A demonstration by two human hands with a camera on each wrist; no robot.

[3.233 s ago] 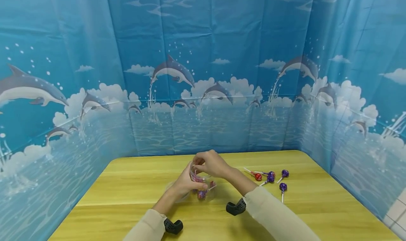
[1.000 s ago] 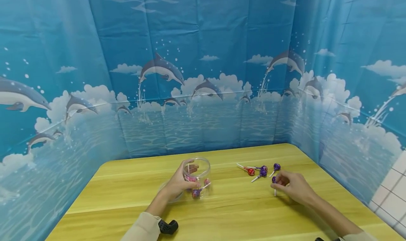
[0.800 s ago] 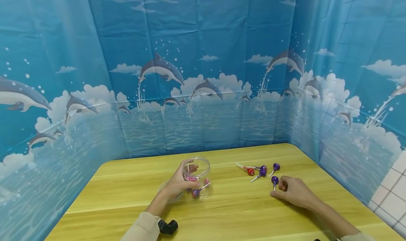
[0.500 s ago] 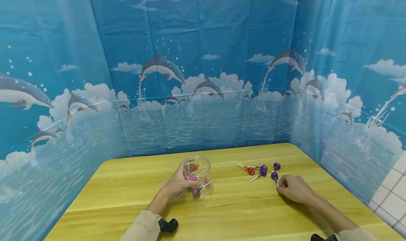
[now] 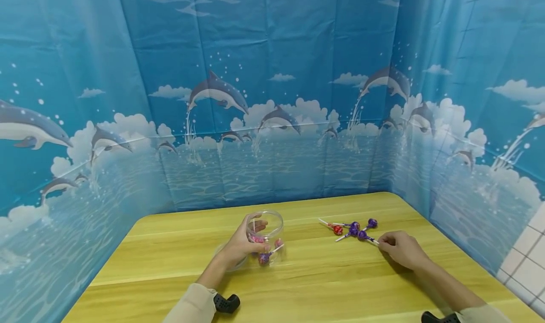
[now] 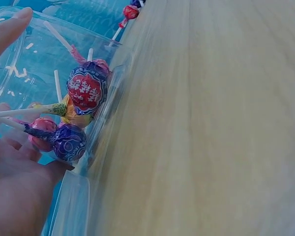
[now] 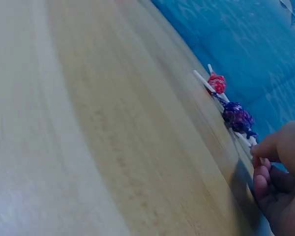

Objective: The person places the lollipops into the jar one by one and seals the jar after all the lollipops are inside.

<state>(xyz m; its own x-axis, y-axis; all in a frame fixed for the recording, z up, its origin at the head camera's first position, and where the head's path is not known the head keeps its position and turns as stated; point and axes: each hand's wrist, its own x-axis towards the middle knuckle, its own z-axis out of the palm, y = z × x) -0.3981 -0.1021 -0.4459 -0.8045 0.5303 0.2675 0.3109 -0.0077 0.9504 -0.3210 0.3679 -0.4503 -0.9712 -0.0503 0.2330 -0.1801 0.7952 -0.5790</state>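
The right hand (image 5: 402, 249) pinches the white stick of a purple-wrapped lollipop (image 5: 362, 235), whose head lies among other purple lollipops (image 5: 354, 229) and a red one (image 5: 338, 230). The left hand (image 5: 237, 247) curves its thumb and fingers around a clear, lidless jar (image 5: 272, 233) containing bright-wrapped lollipops (image 6: 87, 88). Beneath is a yellow wood-grain table (image 5: 170, 275); beyond hang blue dolphin-print curtains (image 5: 255, 171), with white tiles (image 5: 528, 271) at right.

Blue dolphin-print curtain (image 5: 298, 44), yellow wood-grain table (image 5: 315, 290), white tiles (image 5: 528, 240)
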